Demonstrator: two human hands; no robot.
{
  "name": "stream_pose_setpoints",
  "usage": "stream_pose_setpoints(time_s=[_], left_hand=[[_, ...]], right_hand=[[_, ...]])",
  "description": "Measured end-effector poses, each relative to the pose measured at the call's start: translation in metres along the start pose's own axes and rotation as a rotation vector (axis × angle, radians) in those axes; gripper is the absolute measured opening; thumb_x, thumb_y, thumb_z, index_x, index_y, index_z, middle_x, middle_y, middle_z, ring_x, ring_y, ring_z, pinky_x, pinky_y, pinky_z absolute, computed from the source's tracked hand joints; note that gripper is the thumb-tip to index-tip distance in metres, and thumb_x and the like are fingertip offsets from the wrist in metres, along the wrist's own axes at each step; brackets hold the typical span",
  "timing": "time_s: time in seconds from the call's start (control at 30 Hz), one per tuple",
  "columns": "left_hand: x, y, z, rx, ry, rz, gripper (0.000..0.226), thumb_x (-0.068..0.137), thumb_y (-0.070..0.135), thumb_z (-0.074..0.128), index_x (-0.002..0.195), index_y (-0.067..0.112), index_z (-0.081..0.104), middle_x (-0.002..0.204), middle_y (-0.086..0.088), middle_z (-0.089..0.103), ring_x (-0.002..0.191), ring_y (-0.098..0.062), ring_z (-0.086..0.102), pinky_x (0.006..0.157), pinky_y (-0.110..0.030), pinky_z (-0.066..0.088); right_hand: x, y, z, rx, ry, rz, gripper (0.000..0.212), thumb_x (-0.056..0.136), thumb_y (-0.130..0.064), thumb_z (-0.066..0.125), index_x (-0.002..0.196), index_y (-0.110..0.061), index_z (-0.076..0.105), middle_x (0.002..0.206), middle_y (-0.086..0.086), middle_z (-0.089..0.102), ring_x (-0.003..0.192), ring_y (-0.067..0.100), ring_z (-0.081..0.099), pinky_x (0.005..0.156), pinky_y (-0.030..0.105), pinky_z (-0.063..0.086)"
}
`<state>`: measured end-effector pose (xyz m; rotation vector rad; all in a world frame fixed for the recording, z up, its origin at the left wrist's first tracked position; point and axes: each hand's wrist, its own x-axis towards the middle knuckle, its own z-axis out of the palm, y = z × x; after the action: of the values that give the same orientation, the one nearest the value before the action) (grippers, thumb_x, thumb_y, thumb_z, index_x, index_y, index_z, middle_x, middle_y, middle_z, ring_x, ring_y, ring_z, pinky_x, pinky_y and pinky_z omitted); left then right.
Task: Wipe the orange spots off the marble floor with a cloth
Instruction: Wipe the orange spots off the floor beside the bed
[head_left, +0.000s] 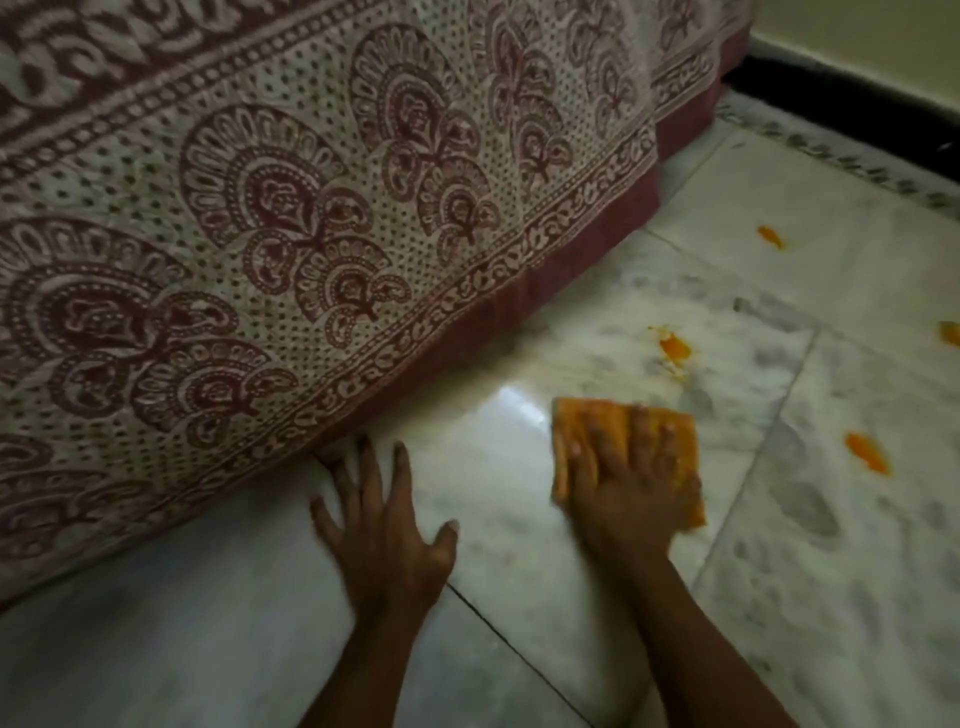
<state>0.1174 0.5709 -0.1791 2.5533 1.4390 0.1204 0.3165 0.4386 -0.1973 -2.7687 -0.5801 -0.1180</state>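
My right hand (626, 486) presses flat on a folded orange cloth (680, 431) that lies on the white marble floor (519, 561). My left hand (382, 525) rests flat on the floor with its fingers spread, to the left of the cloth and close to the hanging bedsheet. Orange spots mark the floor beyond and to the right of the cloth: one just past it (674, 347), one to its right (866, 452), one farther back (770, 237) and one at the right edge (950, 332).
A cream bedsheet with a maroon print (291, 218) hangs down to the floor across the left and top. A black skirting (841, 104) runs along the pale wall at the top right. Dark joint lines cross the marble tiles.
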Motion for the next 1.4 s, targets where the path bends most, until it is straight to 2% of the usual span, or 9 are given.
stream_pose_setpoints(time_s=[0.1,0.27,0.47,0.53,0.67,0.87,1.07,1.3,1.4], left_hand=[[0.001,0.002,0.006,0.002,0.008,0.092,0.099,0.072,0.068,0.052,0.16,0.028,0.031,0.172,-0.009,0.02,0.157,-0.039,0.016,0.119,-0.069,0.007],[-0.007,-0.003,0.015,-0.208,-0.027,0.468,0.082,0.085,0.056,0.05,0.159,0.025,0.035,0.171,0.006,0.02,0.159,-0.016,0.015,0.123,-0.065,0.016],[0.043,0.067,0.025,-0.382,-0.078,0.639,0.074,0.088,0.05,0.045,0.155,0.018,0.045,0.167,-0.001,0.031,0.156,-0.018,0.026,0.127,-0.051,0.019],[0.068,0.1,0.034,-0.371,-0.065,0.618,0.068,0.094,0.045,0.037,0.156,0.017,0.043,0.167,-0.002,0.032,0.155,-0.018,0.028,0.127,-0.044,0.02],[0.082,0.123,0.044,-0.248,0.012,0.515,0.065,0.097,0.045,0.036,0.156,0.017,0.042,0.168,-0.001,0.031,0.155,-0.017,0.029,0.121,-0.042,0.029],[0.082,0.125,0.036,-0.238,-0.028,0.492,0.065,0.097,0.042,0.045,0.158,0.024,0.037,0.17,0.005,0.024,0.157,-0.014,0.022,0.124,-0.045,0.028],[0.085,0.129,0.031,-0.224,-0.05,0.471,0.068,0.096,0.041,0.051,0.16,0.028,0.033,0.172,0.009,0.019,0.158,-0.009,0.018,0.122,-0.047,0.03],[0.085,0.129,0.034,-0.203,-0.043,0.474,0.069,0.095,0.042,0.048,0.161,0.029,0.03,0.172,0.01,0.019,0.157,-0.008,0.018,0.124,-0.04,0.023],[0.084,0.128,0.036,-0.19,-0.035,0.483,0.069,0.095,0.041,0.05,0.16,0.028,0.033,0.171,0.01,0.02,0.157,-0.008,0.02,0.123,-0.042,0.026]], right_hand=[[0.022,-0.058,0.011,0.055,-0.011,0.233,0.054,0.097,-0.064,0.04,0.149,-0.053,0.045,0.17,0.007,0.029,0.158,0.045,0.014,0.117,0.075,0.006],[-0.049,-0.007,-0.01,0.005,-0.029,-0.371,0.048,0.098,-0.066,0.04,0.144,-0.057,0.051,0.168,-0.003,0.036,0.157,0.031,0.028,0.118,0.065,0.019],[0.027,0.005,-0.017,0.074,0.028,0.377,0.053,0.101,-0.068,0.033,0.153,-0.055,0.038,0.171,0.004,0.026,0.159,0.039,0.01,0.116,0.076,0.009],[0.046,-0.006,-0.006,0.052,-0.027,0.308,0.054,0.1,-0.068,0.033,0.153,-0.058,0.034,0.173,0.001,0.021,0.16,0.039,0.003,0.117,0.074,0.002],[-0.005,0.065,-0.018,-0.094,0.181,-0.19,0.046,0.099,-0.06,0.048,0.142,-0.048,0.059,0.161,0.005,0.047,0.151,0.037,0.039,0.117,0.065,0.025],[0.084,0.077,-0.017,-0.082,0.155,0.379,0.056,0.095,-0.07,0.041,0.149,-0.055,0.046,0.167,0.004,0.036,0.157,0.041,0.022,0.115,0.075,0.018],[0.051,0.044,-0.011,-0.132,0.136,-0.149,0.053,0.097,-0.061,0.052,0.149,-0.049,0.049,0.165,0.007,0.039,0.154,0.041,0.032,0.116,0.068,0.022],[0.174,0.03,-0.009,0.045,0.059,0.393,0.062,0.105,-0.065,0.012,0.16,-0.042,0.031,0.172,0.013,0.023,0.158,0.043,0.014,0.122,0.071,0.011],[0.181,-0.019,0.013,0.044,-0.029,0.185,0.052,0.104,-0.062,0.033,0.154,-0.049,0.041,0.172,0.009,0.023,0.159,0.043,0.013,0.121,0.07,0.005]])
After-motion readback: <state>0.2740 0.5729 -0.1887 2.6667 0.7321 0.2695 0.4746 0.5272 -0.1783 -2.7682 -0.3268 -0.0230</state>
